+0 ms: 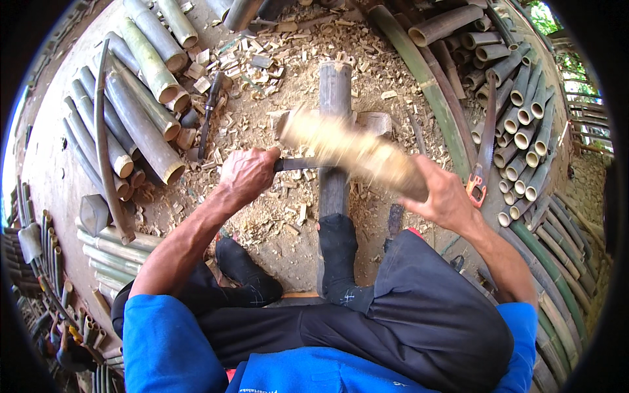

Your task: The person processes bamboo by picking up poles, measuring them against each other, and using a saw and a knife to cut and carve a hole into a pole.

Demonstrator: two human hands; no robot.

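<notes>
While the left hand (247, 173) grips a blade (300, 164) and the right hand (444, 196) a club (354, 149), a bamboo pole (334, 195) lies between them.

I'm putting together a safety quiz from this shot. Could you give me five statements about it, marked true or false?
1. The left hand grips a dark-bladed tool. True.
2. The right hand is empty. False: it holds a wooden block, blurred here.
3. The right foot rests on the bamboo piece. True.
4. The orange-handled saw is on the person's left. False: it is on the right.
5. Both feet are bare. False: both wear dark socks.
</notes>
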